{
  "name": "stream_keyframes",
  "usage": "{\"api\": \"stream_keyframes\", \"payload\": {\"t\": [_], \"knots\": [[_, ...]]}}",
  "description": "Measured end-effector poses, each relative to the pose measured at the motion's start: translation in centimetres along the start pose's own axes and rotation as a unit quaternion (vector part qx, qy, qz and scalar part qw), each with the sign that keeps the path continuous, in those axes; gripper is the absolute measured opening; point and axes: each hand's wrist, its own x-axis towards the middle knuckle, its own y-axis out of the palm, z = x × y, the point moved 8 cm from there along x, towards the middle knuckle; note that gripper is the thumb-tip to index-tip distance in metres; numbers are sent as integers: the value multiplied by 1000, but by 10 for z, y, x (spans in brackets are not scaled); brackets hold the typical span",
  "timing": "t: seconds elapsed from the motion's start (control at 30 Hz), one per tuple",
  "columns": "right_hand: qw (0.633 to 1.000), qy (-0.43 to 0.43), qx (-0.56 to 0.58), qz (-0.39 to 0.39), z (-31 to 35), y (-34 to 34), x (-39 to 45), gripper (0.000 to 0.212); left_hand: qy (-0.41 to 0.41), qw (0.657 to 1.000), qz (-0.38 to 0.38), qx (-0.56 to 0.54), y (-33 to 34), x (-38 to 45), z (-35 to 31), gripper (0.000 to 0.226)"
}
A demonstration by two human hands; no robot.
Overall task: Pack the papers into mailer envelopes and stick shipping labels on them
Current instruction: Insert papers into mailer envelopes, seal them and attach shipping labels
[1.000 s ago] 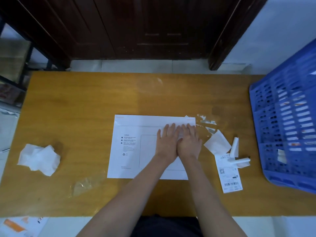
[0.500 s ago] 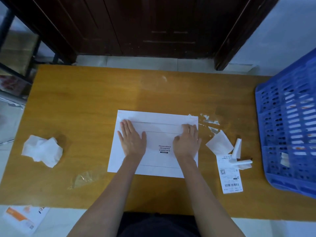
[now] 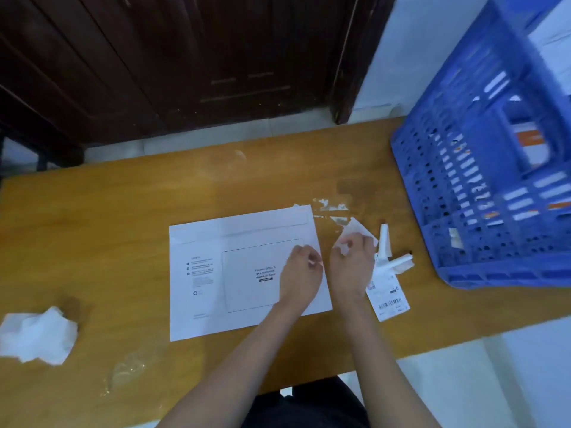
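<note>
1. Mailer envelope [image 3: 234,273] lies flat at frame centre, long axis left-right.
2. Shipping label [image 3: 389,299] lies right of it, just beside the right hand [image 3: 352,267], which is nearer.
3. Right hand pinches a white paper scrap [image 3: 355,231].
4. Left hand [image 3: 301,273]: fingers curled over the envelope's right edge; contents indiscernible.

Likely a home packing corner: wooden table [image 3: 123,217], blue crate [image 3: 482,193], dark door [image 3: 216,57].

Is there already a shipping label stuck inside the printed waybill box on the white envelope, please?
No, the printed box on the envelope is bare, and the shipping label lies on the table beside it.
</note>
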Motion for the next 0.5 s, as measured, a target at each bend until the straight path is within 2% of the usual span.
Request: {"api": "stream_keyframes", "payload": {"t": [0.03,0.1,0.2,0.27,0.37,0.5], "knots": [[998,50,-15,-25,-23,-13,-6,22,-4,999,50,7,23,-5,-4,7],[986,143,-85,-11,-63,-26,-18,31,-19,993,115,10,56,-17,-10,11],[963,175,-195,60,-96,-31,-28,53,-57,984,168,3,83,-32,-11,17],[970,161,-173,57,-100,-36,-27,55,-78,982,170,-4,89,-37,-12,15],[982,123,-137,50,-97,-41,-30,46,-104,985,140,-19,89,-38,-11,13],[989,104,-108,18,-97,-50,-39,15,-175,977,68,-102,79,-34,-4,20]]}}
